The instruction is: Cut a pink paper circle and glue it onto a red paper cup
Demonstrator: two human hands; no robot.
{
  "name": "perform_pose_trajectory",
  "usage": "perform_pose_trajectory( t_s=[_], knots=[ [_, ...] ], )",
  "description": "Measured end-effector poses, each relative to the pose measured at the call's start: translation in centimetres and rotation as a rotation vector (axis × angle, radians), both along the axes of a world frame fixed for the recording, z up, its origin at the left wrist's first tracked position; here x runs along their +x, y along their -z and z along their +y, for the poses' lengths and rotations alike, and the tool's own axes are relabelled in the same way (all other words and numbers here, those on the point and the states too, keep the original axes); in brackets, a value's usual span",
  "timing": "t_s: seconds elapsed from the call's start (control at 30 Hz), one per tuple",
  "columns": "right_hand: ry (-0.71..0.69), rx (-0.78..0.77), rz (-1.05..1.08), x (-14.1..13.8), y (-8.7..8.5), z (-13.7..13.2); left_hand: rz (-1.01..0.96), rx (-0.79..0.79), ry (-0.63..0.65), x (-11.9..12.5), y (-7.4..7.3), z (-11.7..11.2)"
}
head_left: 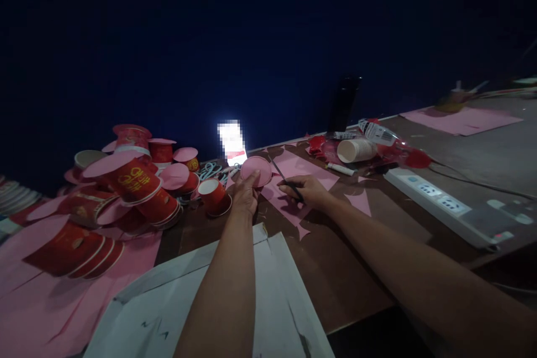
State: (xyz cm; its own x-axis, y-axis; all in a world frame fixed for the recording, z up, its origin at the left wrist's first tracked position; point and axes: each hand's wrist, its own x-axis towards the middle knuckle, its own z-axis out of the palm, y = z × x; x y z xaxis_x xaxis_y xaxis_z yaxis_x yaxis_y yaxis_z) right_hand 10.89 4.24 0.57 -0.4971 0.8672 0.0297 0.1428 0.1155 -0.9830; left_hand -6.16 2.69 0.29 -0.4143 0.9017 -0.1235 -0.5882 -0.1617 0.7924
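My left hand (245,193) is closed on a round pink paper disc (257,170), holding it up above the brown table (344,257). My right hand (304,190) is closed around a thin dark tool, probably scissors or a pen (282,175), whose tip points at the disc's right edge. Under both hands lie pink paper sheets and offcuts (293,170). A small red paper cup (213,196) lies just left of my left hand.
A heap of red paper cups with pink discs (126,184) fills the left side on pink paper. White paper sheets (210,302) lie near me. A white power strip (444,201), a white cup stack (356,151), a lit phone (231,142) and blue scissors (212,169) sit farther back.
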Motion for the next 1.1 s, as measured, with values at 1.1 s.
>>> perform_pose_trajectory(
  t_s=[1.1],
  knots=[
    [-0.017, 0.004, -0.007, 0.3, -1.0, -0.6, 0.143, -0.004, 0.188, -0.5, -0.2, -0.8]
  ],
)
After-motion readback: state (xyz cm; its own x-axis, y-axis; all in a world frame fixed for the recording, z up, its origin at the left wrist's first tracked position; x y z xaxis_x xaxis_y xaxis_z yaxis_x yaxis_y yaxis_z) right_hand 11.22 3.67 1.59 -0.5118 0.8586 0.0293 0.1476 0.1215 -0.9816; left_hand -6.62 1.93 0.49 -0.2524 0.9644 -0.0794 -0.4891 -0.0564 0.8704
